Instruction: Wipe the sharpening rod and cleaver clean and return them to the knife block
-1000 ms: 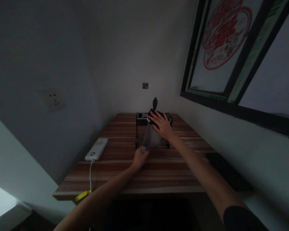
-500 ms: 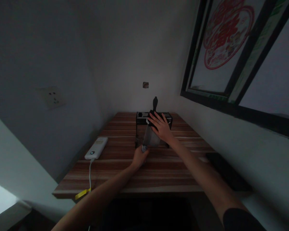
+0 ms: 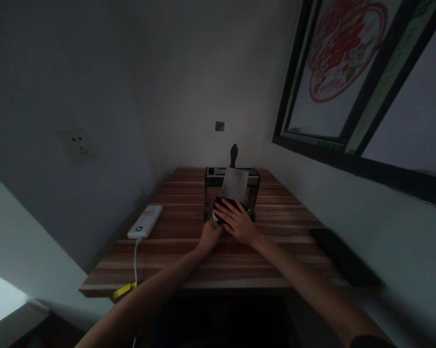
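Observation:
A cleaver points away from me, its broad grey blade tilted up in front of the rack. My left hand is closed round its handle, which mostly disappears inside the fist. My right hand presses a black cloth over the lower blade, close to the handle; its fingers lie across the cloth. Some white shows at the cloth's left edge. Directly behind stands a dark-framed knife rack with a black handle sticking up from it.
On the striped wooden table, a white power bank lies at the left, its cable running over the front edge past a yellow tag. A flat black object lies at the right, below a dark-framed window.
My right hand has slid the black cloth down the blade toward the handle, uncovering the upper blade. My left hand stays on the handle in nearly the same spot.

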A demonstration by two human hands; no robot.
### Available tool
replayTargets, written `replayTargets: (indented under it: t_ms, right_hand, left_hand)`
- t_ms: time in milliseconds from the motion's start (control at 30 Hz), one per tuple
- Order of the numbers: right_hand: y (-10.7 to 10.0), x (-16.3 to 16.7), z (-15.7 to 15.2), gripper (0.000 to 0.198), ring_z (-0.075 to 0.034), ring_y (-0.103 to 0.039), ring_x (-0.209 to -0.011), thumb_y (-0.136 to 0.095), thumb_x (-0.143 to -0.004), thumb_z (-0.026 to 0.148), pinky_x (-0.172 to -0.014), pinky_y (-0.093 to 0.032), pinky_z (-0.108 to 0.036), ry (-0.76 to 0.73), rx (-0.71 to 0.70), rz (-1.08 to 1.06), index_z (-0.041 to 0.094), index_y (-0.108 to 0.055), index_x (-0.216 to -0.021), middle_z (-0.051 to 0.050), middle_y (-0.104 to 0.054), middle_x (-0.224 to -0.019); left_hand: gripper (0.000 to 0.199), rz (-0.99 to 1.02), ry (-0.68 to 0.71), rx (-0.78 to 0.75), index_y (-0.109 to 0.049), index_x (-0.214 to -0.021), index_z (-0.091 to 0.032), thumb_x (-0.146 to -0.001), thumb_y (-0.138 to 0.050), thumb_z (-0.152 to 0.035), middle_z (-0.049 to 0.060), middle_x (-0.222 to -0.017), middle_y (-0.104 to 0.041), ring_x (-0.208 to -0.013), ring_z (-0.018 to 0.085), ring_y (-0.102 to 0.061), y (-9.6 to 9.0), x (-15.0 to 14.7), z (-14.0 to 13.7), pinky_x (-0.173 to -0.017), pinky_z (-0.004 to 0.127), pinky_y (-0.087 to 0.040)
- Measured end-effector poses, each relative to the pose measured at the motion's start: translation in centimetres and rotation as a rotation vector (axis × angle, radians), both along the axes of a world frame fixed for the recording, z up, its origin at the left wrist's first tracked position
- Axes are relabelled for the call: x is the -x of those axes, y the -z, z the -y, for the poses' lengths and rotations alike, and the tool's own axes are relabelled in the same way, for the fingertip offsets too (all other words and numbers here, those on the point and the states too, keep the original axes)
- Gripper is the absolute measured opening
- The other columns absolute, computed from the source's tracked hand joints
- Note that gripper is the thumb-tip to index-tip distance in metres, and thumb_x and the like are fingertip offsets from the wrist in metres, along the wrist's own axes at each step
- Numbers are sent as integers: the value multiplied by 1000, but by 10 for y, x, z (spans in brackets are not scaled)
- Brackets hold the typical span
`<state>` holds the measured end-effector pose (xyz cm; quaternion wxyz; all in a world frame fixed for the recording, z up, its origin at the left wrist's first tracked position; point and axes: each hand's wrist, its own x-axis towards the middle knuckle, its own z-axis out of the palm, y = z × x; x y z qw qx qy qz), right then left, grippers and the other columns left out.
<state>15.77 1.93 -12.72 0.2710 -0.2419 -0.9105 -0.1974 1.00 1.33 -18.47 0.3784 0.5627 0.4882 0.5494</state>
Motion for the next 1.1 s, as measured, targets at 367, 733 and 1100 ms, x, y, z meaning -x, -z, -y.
replayTargets:
  t_ms: [367, 733, 1100]
  right_hand:
    - [11, 2, 10, 48, -20, -20, -137, -40, -92, 29, -111, -17, -51, -37, 17, 26, 23, -32, -139, -2, -37, -143]
    - [-16, -3, -13, 49, -20, -16, -138, -41, -91, 28, -112, -11, -50, -1, 0, 5, 24, -31, -139, 0, -31, -146]
    - [-56, -9, -41, 48, -19, -16, -138, -39, -92, 28, -112, -9, -49, 52, -35, -84, 26, -32, -139, 0, -30, -146]
  left_hand:
    - [19, 40, 38, -52, -61, -80, -11, -63, -56, -18, 8, -78, -68, -68, 16, -59, 9, 2, -4, -62, 24, -47]
    - [5, -29, -41, 16, -54, -66, -15, -62, -51, -16, -4, -54, -53, -49, 9, -44, -8, -2, 3, -48, 18, -36]
    - [6, -51, -38, 73, -46, -64, -18, -66, -51, -21, -8, -45, -42, -35, 6, -36, -9, -4, 5, -36, 17, -27]
